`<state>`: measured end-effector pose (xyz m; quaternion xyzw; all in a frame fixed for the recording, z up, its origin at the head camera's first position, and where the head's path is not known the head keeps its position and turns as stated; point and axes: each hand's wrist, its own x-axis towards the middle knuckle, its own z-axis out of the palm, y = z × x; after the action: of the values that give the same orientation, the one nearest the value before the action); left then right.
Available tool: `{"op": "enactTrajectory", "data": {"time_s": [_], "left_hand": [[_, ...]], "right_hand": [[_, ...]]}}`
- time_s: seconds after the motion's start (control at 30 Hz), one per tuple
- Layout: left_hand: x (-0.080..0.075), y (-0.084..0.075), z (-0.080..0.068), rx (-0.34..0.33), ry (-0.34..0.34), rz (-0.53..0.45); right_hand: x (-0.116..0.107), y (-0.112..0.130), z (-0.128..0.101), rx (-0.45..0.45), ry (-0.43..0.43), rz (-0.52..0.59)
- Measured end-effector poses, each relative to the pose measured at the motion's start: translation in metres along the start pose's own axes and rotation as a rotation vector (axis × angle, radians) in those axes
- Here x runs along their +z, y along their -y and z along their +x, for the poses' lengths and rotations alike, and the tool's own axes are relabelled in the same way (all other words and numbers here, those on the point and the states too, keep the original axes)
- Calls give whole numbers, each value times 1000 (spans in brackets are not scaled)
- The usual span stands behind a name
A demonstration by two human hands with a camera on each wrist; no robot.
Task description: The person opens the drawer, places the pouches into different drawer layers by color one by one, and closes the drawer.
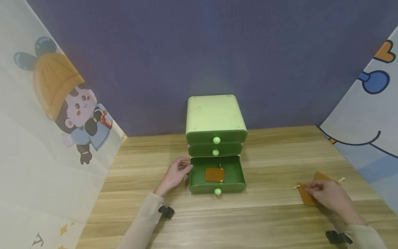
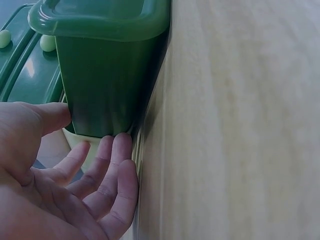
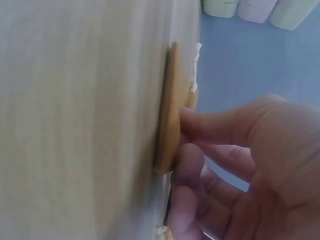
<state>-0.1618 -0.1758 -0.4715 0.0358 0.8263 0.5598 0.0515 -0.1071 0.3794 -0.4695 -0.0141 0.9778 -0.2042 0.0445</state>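
Observation:
A small drawer cabinet (image 1: 214,112) has its bottom drawer (image 1: 199,188) pulled out. Inside that drawer lies a brown drawstring pouch (image 1: 212,175). My left hand (image 1: 174,173) is at the drawer's left side, its fingers loosely bent; in the left wrist view the fingertips are by the drawer wall (image 2: 100,85) and the cabinet's edge. Far to the right, my right hand (image 1: 332,196) pinches a second brown drawstring pouch (image 1: 306,197) between thumb and fingers, low at the tabletop. Another drawstring pouch (image 1: 321,175) lies just behind, partly covered by this hand.
Two upper drawers with round pale knobs (image 1: 216,140) are closed. The cabinet stands on a wood-grain table (image 1: 267,162) against a dark blue back panel (image 1: 140,69). Printed side panels (image 1: 56,173) flank the table left and right.

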Motion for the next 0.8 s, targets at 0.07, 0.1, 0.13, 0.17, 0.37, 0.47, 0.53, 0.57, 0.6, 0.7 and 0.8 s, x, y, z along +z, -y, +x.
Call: {"op": "enactTrajectory", "data": {"time_s": [0.07, 0.1, 0.13, 0.17, 0.37, 0.47, 0.53, 0.57, 0.6, 0.7, 0.8], "left_hand": [[0, 1, 0, 2, 1, -1], [0, 1, 0, 2, 0, 2], [1, 1, 0, 5, -1, 3], [1, 1, 0, 7, -3, 4], [-1, -1, -2, -1, -10, -2], [-1, -1, -2, 2, -10, -7], [-1, -1, -2, 7, -10, -7], [-1, -1, -2, 12, -10, -7], [-1, -1, -2, 15, -10, -7], [-1, -2, -2, 17, -10, -2], [-1, -1, -1, 12, -6, 6]], "right_hand": [[1, 1, -1, 3, -6, 2], [1, 2, -2, 4, -8, 3], [1, 2, -2, 3, -14, 3], [1, 3, -3, -1, -20, 4], [3, 5, -4, -19, -53, 11], [4, 4, -4, -22, -59, 12], [4, 3, -4, -21, -62, 12], [5, 4, -4, -20, -64, 9], [4, 4, -4, -20, -63, 13], [4, 5, -5, -15, -62, 18], [3, 7, -5, -7, -58, 24]]}}
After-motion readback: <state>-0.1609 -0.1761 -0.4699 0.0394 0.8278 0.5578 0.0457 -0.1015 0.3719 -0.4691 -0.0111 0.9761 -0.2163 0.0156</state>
